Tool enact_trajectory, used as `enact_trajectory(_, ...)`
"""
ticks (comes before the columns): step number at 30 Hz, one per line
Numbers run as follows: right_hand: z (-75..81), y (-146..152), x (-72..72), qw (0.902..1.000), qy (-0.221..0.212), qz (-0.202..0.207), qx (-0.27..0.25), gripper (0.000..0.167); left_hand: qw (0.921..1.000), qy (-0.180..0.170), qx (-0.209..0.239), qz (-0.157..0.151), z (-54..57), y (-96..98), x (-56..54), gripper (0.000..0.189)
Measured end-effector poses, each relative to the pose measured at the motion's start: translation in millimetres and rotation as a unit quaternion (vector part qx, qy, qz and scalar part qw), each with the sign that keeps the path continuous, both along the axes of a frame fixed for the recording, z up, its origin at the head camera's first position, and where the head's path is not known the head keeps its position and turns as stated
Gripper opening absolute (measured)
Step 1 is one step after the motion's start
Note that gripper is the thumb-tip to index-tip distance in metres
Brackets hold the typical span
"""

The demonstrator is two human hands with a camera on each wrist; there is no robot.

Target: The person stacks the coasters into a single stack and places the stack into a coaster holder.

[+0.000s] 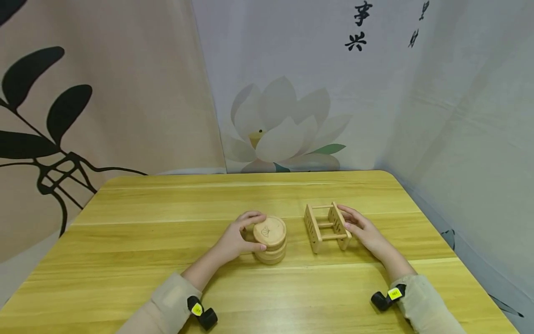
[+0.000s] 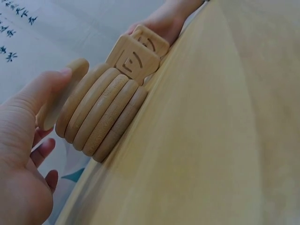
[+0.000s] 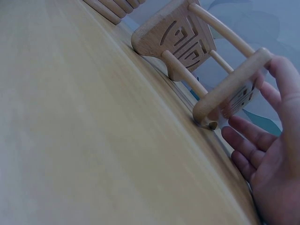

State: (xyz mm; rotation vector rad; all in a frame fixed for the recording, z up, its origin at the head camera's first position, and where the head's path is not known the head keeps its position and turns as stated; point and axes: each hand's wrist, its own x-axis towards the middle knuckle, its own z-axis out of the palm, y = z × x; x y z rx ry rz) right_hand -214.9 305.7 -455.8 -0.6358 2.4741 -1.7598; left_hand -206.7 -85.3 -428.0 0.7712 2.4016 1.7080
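A stack of round wooden coasters (image 1: pixel 273 256) stands near the middle of the table, several deep in the left wrist view. My left hand (image 1: pixel 234 239) pinches the top coaster (image 1: pixel 270 232), which bears a fan-like engraving. In the left wrist view this coaster (image 2: pixel 63 93) is tilted and partly apart from the stack (image 2: pixel 103 112). To the right stands a wooden coaster holder (image 1: pixel 327 237), its two cut-out side panels joined by thin rods. My right hand (image 1: pixel 367 234) holds its right panel (image 3: pixel 234 86) by the edges, the lower fingers loosely bent beside it.
The wooden table (image 1: pixel 167 204) has rounded back corners. Behind it hangs a printed cloth (image 1: pixel 292 55) with a lotus and dark characters, and more cloth runs along the right side. Short table space separates the stack from the holder.
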Motion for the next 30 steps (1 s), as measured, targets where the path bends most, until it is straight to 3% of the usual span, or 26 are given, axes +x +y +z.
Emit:
enact_trajectory(5,0.8,0,1.2,1.0,0.0,-0.002,-0.001,0.049,0.9999,0.001,-0.001,-0.011,19.5,0.5,13.4,0.07)
enact_trajectory(20,-0.9,0,0.9,1.0,-0.006,0.001,0.003,0.05,0.9999,-0.006,0.002,-0.015,18.5,-1.0,17.1,0.069)
enact_trajectory(27,-0.1,-1,0.8,1.0,-0.007,0.0,0.003,0.05,0.9997,-0.004,0.008,-0.022,-11.2,-2.6,2.4,0.072)
enact_trajectory(30,0.1,-1,1.2,1.0,-0.008,-0.001,0.004,0.05,0.9996,-0.001,0.011,-0.025,-15.4,-4.2,1.1,0.072)
